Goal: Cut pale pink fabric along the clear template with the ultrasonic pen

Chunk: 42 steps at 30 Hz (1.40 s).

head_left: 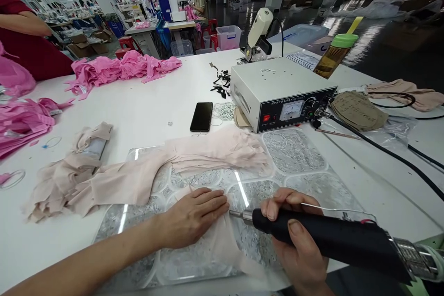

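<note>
Beige-pink stretchy stuff all over this bench, lol. We've got one thin fabric piece (218, 249) lying flat on the patterned work plate (298, 157), right at the near edge of the white table (145, 106). Our left hand (194, 217) rests palm-down on it, fingers straight and pressed together, tips pointing to the right. Our right hand (294, 245) is wrapped around the black handheld tool (333, 238), thumb on top and the other fingers curled round the far side, so a full fist grip. The tool's metal tip (238, 214) sits just beside our left fingertips, right at the fabric. Whether it actually touches the cloth we can't tell from this angle.

Further back on the plate there's a heap of beige pieces (114, 180) trailing off to the left. Behind that a black phone (201, 116) lies flat next to a white control box (277, 88) with a dial and knobs on its front, and a black cable (381, 148) runs from the box across the table on our right. A bottle with a green cap (337, 53) stands at the box's far right corner. Bright pink garments (125, 67) are piled on the far left, near a person in a red top (31, 51).
</note>
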Available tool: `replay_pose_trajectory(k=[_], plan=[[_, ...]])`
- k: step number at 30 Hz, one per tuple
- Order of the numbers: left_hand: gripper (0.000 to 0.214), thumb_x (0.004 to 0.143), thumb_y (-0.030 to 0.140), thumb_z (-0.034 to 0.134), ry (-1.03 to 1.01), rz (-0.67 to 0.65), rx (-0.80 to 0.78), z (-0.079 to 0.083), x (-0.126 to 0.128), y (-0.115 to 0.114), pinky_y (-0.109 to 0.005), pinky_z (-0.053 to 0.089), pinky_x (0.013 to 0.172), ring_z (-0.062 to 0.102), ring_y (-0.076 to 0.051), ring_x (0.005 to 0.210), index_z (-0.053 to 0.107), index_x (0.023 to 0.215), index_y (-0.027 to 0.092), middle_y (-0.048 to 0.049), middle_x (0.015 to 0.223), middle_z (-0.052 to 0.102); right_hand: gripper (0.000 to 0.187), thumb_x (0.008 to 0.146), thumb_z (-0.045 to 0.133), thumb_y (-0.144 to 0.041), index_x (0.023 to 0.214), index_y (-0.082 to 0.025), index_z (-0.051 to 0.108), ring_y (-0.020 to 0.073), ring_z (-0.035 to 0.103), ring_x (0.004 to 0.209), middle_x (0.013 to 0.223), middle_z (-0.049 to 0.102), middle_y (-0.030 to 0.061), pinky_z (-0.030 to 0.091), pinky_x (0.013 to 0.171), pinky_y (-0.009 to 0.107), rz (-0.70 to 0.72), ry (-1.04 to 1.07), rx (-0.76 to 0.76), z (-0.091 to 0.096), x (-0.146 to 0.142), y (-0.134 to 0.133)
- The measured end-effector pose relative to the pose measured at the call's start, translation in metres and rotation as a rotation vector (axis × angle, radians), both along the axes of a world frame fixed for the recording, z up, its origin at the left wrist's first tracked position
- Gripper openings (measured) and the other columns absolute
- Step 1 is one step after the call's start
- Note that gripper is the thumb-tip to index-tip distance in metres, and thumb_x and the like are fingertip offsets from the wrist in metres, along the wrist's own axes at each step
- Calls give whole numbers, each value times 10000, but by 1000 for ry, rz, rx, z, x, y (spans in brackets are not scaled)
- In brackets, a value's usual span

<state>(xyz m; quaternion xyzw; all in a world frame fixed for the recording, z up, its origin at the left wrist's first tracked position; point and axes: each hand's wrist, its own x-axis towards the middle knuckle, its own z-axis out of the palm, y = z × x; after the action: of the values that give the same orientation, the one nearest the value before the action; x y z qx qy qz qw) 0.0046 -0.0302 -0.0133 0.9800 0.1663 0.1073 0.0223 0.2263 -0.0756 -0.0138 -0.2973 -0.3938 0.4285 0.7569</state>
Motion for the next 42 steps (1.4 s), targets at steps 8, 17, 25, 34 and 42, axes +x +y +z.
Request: replay_pose_trajectory(k=[8,17,25,34,42], plan=[[367,977,90,393,6,22,2,0,2,0,-439,498,1013,539,-288,1262,493,1325,28,-190,1273,616,110,879,583,-272,986,-246,582,106,559,628,874,534,5,548,618,328,4,-53,-6,2,2,-3],[362,976,79,386,11,43,39,2,4,-1,-443,498,1016,527,-299,1274,483,1320,19,-200,1215,630,97,878,581,-258,974,-245,578,103,559,627,857,521,1,551,625,319,10,-70,-11,3,3,-3],[340,953,70,426,-9,52,37,1,6,-2,-447,509,994,549,-327,1241,505,1273,-12,-198,1172,635,102,877,579,-265,976,-250,596,111,558,633,852,531,7,561,620,326,-4,-90,-19,4,3,-5],[359,959,85,401,-10,76,50,-1,7,-4,-452,496,1016,519,-320,1278,492,1296,4,-200,1167,632,92,870,590,-258,962,-249,595,109,553,626,841,525,6,564,611,319,-19,-110,-24,5,3,-4],[358,957,77,390,-16,72,30,-2,7,-3,-463,504,1007,524,-324,1271,487,1295,6,-202,1159,630,101,862,605,-274,959,-249,599,107,554,623,840,531,5,560,622,316,-12,-119,-35,7,5,-5]])
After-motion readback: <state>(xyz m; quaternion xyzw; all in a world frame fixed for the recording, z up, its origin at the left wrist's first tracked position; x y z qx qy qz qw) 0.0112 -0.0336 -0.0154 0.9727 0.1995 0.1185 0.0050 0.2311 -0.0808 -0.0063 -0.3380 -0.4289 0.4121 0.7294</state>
